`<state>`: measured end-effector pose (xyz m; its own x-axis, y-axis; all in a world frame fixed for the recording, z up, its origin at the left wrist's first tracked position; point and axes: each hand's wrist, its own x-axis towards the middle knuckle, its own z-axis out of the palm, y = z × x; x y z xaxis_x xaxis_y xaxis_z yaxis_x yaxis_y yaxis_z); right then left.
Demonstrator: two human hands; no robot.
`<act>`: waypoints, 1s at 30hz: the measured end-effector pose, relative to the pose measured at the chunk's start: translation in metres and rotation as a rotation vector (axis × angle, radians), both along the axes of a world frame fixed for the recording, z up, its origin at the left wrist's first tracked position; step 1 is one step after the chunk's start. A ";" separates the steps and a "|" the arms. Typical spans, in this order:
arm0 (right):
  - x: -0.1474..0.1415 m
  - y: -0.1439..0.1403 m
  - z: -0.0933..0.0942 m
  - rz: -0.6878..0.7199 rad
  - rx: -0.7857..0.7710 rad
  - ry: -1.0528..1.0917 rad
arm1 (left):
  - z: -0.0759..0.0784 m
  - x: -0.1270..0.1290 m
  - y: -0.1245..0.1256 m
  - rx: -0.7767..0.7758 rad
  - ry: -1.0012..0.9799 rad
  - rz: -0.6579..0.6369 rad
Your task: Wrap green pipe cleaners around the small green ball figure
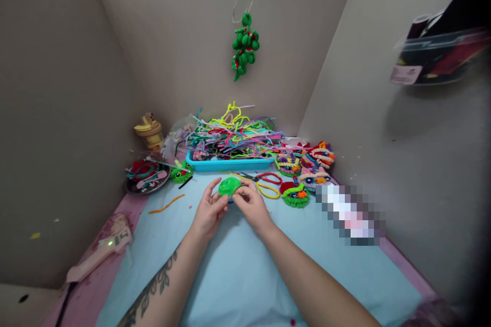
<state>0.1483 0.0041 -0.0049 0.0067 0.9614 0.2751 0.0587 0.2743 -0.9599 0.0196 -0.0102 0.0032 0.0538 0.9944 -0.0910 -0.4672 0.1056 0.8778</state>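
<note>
Between my two hands, above the blue cloth (238, 276), is a small round green fuzzy craft piece (229, 186) that looks bent from pipe cleaners. My left hand (210, 207) grips its left edge with thumb and fingers. On the other side my right hand (251, 204) pinches the lower right edge. A bit of dark blue shows under the piece, too small to make out. Just beyond my right hand lie scissors with red and yellow handles (270, 184). Left of my hands are an orange pipe cleaner (166, 204) and a short black one (186, 182).
A blue tray (230, 165) heaped with pipe cleaners stands at the back. Finished bird-like pieces (294, 194) sit right of it. At left are a metal bowl (148, 186), a green figure (181, 171) and a lit glue gun (103, 253). Grey partitions (184, 36) enclose three sides.
</note>
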 end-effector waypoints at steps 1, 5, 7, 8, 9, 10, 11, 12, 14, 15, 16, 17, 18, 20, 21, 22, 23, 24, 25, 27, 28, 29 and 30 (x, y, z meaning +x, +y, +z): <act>0.000 0.000 0.000 0.006 -0.004 0.003 | 0.000 0.000 0.000 0.008 0.035 0.011; 0.000 -0.001 0.000 0.045 -0.013 -0.004 | -0.003 0.000 0.003 0.002 0.132 0.132; -0.001 -0.001 0.000 0.061 -0.005 -0.008 | -0.005 0.000 0.004 0.001 0.146 0.185; -0.001 -0.001 -0.001 0.065 0.001 -0.010 | -0.005 -0.001 0.004 -0.002 0.147 0.199; -0.001 -0.001 -0.001 0.068 0.005 -0.013 | -0.005 -0.001 0.004 -0.004 0.144 0.205; -0.001 -0.001 -0.002 0.067 0.008 -0.015 | -0.005 -0.002 0.004 -0.007 0.137 0.203; -0.001 0.000 -0.002 0.065 0.009 -0.016 | -0.005 -0.002 0.004 -0.011 0.127 0.195; -0.001 0.000 -0.002 0.062 0.010 -0.018 | -0.005 -0.002 0.004 -0.016 0.116 0.183; 0.000 0.000 -0.003 0.059 0.012 -0.029 | -0.005 -0.003 0.004 -0.020 0.101 0.159; 0.000 0.000 -0.003 0.054 0.017 -0.046 | -0.005 -0.004 0.005 -0.016 0.100 0.157; 0.001 0.000 -0.002 0.042 0.028 -0.069 | -0.005 -0.004 0.005 -0.007 0.105 0.167; 0.002 -0.001 -0.002 0.022 0.046 -0.096 | -0.005 -0.005 0.006 0.008 0.115 0.187; 0.002 -0.001 -0.001 -0.006 0.070 -0.120 | -0.006 -0.005 0.007 0.023 0.130 0.208; 0.004 -0.003 0.000 -0.064 0.128 -0.146 | -0.007 -0.006 0.007 0.040 0.168 0.233; 0.005 -0.003 0.001 -0.084 0.159 -0.150 | -0.008 -0.006 0.008 0.041 0.186 0.231; 0.005 -0.004 0.001 -0.094 0.190 -0.155 | -0.009 -0.006 0.008 0.038 0.201 0.222; 0.006 -0.004 0.002 -0.098 0.220 -0.165 | -0.010 -0.006 0.008 0.033 0.213 0.211; 0.007 -0.003 0.002 -0.099 0.246 -0.178 | -0.010 -0.006 0.008 0.029 0.221 0.200; 0.008 -0.003 0.001 -0.097 0.264 -0.194 | -0.011 -0.006 0.008 0.026 0.224 0.191; 0.010 -0.002 0.001 -0.096 0.268 -0.214 | -0.012 -0.006 0.007 0.021 0.218 0.175; 0.010 -0.001 0.001 -0.096 0.253 -0.212 | -0.012 -0.006 0.007 0.018 0.208 0.166; 0.010 -0.001 0.001 -0.098 0.231 -0.203 | -0.012 -0.006 0.007 0.015 0.192 0.155; 0.010 0.000 0.002 -0.101 0.204 -0.187 | -0.012 -0.006 0.007 0.011 0.173 0.145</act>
